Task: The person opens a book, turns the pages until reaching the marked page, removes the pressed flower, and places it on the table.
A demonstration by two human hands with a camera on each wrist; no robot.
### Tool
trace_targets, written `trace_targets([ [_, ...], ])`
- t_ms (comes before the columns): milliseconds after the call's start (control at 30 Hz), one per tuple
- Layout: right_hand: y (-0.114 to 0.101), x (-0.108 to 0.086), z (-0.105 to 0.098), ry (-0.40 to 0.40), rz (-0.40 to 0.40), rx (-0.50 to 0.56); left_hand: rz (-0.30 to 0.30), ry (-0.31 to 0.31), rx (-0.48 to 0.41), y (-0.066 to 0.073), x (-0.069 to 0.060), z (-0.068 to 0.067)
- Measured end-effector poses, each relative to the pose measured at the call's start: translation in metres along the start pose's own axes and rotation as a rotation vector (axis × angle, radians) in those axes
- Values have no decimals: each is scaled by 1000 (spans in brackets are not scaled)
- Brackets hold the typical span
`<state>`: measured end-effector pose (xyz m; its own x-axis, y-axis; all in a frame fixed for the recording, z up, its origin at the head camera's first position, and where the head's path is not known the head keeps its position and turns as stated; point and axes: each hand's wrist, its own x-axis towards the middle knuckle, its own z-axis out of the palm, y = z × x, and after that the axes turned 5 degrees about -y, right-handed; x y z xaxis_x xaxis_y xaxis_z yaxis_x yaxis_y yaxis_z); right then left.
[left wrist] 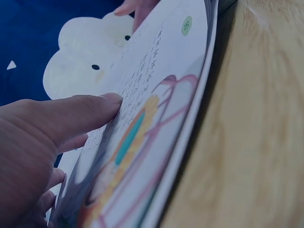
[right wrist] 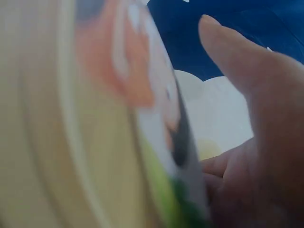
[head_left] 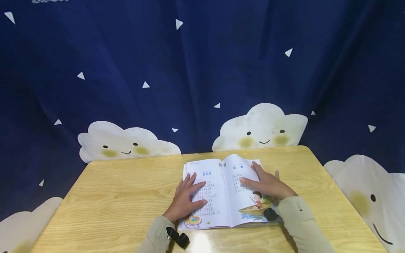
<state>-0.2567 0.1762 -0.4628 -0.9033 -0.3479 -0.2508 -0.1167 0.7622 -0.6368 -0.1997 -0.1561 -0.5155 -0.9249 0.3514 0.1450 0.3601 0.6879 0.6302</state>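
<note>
From where I sit, my head view shows both forearms rising from the bottom edge in pale sleeves (head_left: 303, 219). My left hand (head_left: 186, 198) sits just below the middle of the frame, its wrist (head_left: 167, 215) at lower centre; the fingers fan upward and to the right, fairly straight. My right hand (head_left: 269, 184), right of centre, angles toward the upper left, with thumb and index finger spread apart. In my left wrist view, the thumb (left wrist: 80, 116) stretches from the left edge toward the middle, other fingertips showing beneath it. My right wrist view has that thumb reaching toward the upper centre, its other fingers lower down, partly hidden.
</note>
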Motion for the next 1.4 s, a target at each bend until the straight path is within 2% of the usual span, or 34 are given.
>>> trace_targets([
  [300,-4,-6,-2,-8,5,90,-17,-15,0,2,-2,3],
  [467,-8,-9,-5,-24,9,224,-25,-7,-5,0,-7,2],
  [567,-9,-7,-9,-10,-44,288,-25,5,-9,-1,-9,0],
  [700,-10,-6,-16,41,-116,265,-27,9,-2,-3,-10,-2],
  [900,-4,-10,-26,57,-155,252,-20,20,-6,-2,-7,-4],
  [1100,10,-16,-35,62,-216,325,-8,18,-8,-1,-6,-1],
  [1400,25,-21,-42,96,-396,339,0,11,2,0,-1,1],
])
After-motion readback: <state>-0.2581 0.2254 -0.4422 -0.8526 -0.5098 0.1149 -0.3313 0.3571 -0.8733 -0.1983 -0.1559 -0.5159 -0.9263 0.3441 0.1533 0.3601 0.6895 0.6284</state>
